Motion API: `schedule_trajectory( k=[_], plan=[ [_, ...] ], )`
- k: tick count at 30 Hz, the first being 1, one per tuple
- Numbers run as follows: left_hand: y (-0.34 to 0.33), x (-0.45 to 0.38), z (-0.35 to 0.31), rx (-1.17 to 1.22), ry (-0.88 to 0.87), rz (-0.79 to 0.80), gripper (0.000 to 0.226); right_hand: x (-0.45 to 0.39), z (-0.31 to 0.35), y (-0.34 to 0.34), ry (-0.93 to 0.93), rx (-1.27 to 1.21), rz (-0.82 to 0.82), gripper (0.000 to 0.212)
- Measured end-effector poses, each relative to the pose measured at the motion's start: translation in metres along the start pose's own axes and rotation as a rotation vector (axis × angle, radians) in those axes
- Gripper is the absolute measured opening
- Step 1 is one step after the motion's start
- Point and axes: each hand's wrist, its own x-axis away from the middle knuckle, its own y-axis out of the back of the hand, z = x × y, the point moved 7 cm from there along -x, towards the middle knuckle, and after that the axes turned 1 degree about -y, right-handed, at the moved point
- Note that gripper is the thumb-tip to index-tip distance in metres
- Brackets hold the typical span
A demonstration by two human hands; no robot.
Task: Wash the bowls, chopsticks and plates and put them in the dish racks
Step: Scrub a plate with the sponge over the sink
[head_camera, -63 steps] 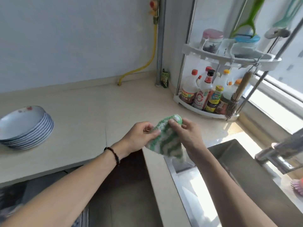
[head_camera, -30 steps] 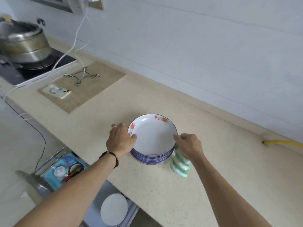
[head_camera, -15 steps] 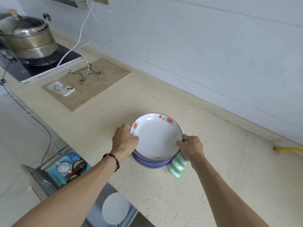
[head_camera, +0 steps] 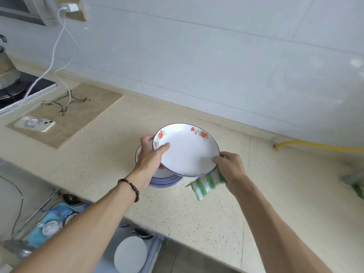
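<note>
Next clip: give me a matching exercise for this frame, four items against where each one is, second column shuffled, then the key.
Items
1. top plate
2. striped cloth
3. phone
4. yellow hose

Places
A. along the foot of the wall, far right
B. flat on the brown board, left
C. lifted off the stack, gripped by the left hand and the right hand
D. hanging under the right hand

Pairs: 1-C, 2-D, 3-B, 4-A

A phone (head_camera: 34,123) lies on the brown board (head_camera: 78,117), left of the countertop (head_camera: 216,213) centre. A yellow hose (head_camera: 315,146) runs along its back-right edge.
</note>
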Motion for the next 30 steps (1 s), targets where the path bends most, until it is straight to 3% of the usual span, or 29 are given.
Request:
schedule_trajectory(
  k=[7,14,22,24,27,30],
  plan=[
    [-0.081,0.077,0.002,0.140,0.071,0.296,0.029,0.098,-0.049,0.090,-0.086,-0.108,-0.270,0.019],
    [-0.179,0.187,0.030,0.065,0.163,0.552,0.034,0.211,-0.121,0.204,-0.182,-0.144,-0.534,0.013],
    [-0.277,0.334,0.075,-0.115,0.187,0.713,0.029,0.342,-0.245,0.303,-0.334,-0.217,-0.651,0.014],
    [-0.303,0.378,0.088,-0.208,0.165,0.769,0.025,0.379,-0.284,0.324,-0.370,-0.260,-0.691,0.015],
    [-0.331,0.420,0.098,-0.368,0.083,0.825,0.033,0.422,-0.327,0.344,-0.430,-0.180,-0.730,0.041],
    [-0.362,0.469,0.102,-0.659,-0.197,0.942,0.048,0.472,-0.363,0.362,-0.455,-0.117,-0.801,0.041]
  ],
)
